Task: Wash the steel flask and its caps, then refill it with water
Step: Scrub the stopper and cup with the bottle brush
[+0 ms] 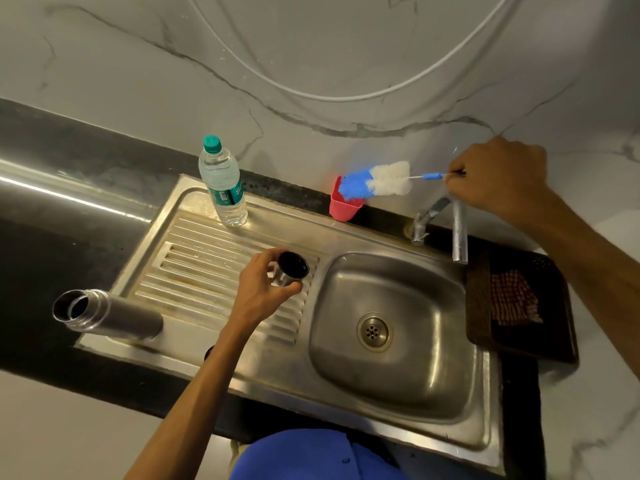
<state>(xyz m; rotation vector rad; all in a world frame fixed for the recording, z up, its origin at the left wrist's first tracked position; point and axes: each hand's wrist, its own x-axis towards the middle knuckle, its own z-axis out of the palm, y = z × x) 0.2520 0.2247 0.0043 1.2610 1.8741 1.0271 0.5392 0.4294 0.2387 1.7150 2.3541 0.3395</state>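
I find one steel flask [110, 315] standing uncapped on the front left corner of the sink unit's drainboard [207, 271], close to the drainboard's left and front edges, its open mouth towards the left. One cap [292, 268], steel outside and dark inside, is held in my left hand [263, 289], thumb and fingers curled round it, over the right end of the drainboard beside the basin [391, 341]. I see only this one cap; a small dark shape shows just beneath my left forearm at the front edge, but I cannot tell what it is.

My right hand [498, 174] pinches the thin handle end of one bottle brush [377, 180], blue and white bristled, held above the back edge near the wall. The bristle head lies at the mouth of one pink cup [344, 206] at the back edge of the worktop; I cannot tell whether it touches the cup.

One tap [446, 220] stands at the back right corner of the sink, its spout reaching over the basin's back rim. One plastic water bottle [223, 185] with a teal cap stands upright on the back edge of the drainboard. One dark mat [554, 271] with one checked cloth [512, 299] on it lies against the sink's right edge.

The basin holds nothing but its drain [373, 331]. The ribbed middle of the drainboard, between flask and bottle, is bare steel.
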